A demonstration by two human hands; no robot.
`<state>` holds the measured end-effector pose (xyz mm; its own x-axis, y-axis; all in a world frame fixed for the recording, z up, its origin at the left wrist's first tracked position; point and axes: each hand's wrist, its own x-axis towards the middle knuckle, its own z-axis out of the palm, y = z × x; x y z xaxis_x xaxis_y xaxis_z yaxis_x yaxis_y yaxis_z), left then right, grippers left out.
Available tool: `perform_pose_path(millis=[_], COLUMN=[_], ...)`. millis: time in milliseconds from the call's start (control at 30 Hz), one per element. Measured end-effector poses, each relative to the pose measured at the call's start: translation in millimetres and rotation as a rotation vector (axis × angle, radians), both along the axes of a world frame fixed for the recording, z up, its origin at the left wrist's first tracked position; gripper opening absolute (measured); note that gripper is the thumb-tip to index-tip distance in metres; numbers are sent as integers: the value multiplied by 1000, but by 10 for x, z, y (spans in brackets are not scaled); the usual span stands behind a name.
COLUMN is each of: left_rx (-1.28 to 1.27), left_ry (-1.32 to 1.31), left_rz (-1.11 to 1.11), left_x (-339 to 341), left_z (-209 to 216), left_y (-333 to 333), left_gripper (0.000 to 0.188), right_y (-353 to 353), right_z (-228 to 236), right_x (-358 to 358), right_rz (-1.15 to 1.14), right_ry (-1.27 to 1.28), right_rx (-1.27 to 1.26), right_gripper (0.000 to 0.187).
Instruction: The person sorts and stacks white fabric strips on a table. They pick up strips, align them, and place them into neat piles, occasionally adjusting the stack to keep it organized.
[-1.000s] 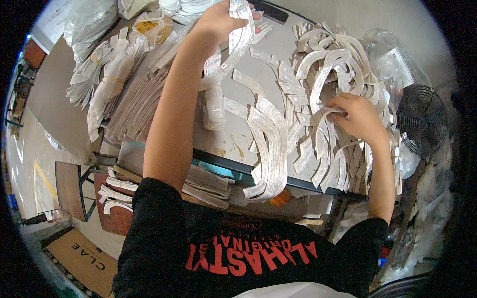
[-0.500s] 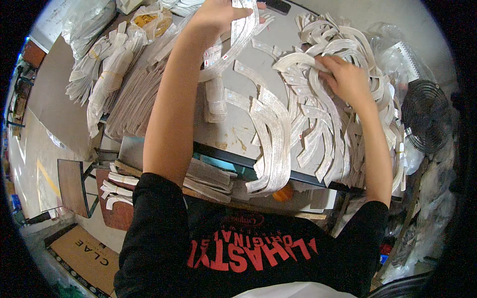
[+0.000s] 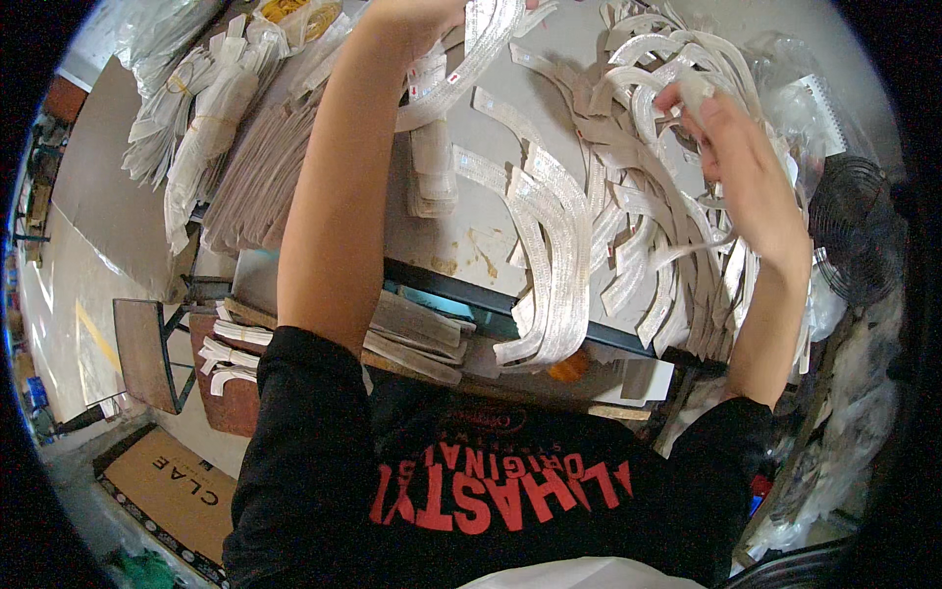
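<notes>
The left hand [image 3: 412, 15] is closed on a stack of curved white strips [image 3: 481, 49], held up off the table [image 3: 471, 211]. The right hand [image 3: 731, 147] pinches one strip [image 3: 692, 93] above the pile [image 3: 638, 226], lifting it free.

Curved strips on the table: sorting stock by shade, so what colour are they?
Pale silvery white curved strips, seen best in the head view.

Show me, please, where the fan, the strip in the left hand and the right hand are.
fan [image 3: 856, 236], head view, on its black wire grille.
strip [image 3: 461, 79], head view, on its middle, below the left hand [image 3: 417, 15].
right hand [image 3: 741, 157], head view, on its back.
</notes>
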<state>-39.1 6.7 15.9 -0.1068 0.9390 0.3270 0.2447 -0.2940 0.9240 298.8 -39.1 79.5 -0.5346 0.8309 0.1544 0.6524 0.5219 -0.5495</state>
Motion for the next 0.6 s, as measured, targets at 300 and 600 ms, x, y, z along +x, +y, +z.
perform_pose_path(millis=[300, 600], left_rx=[57, 530], left_ry=[-57, 797], left_rz=[-112, 108], left_x=[-3, -196], left_z=[42, -81], left_y=[-20, 54], left_gripper=[47, 35], right_y=[-656, -956], right_z=[-322, -760], right_x=[-517, -691], right_rz=[151, 148], right_ry=[-291, -289], right_rx=[70, 311], right_gripper=[27, 33])
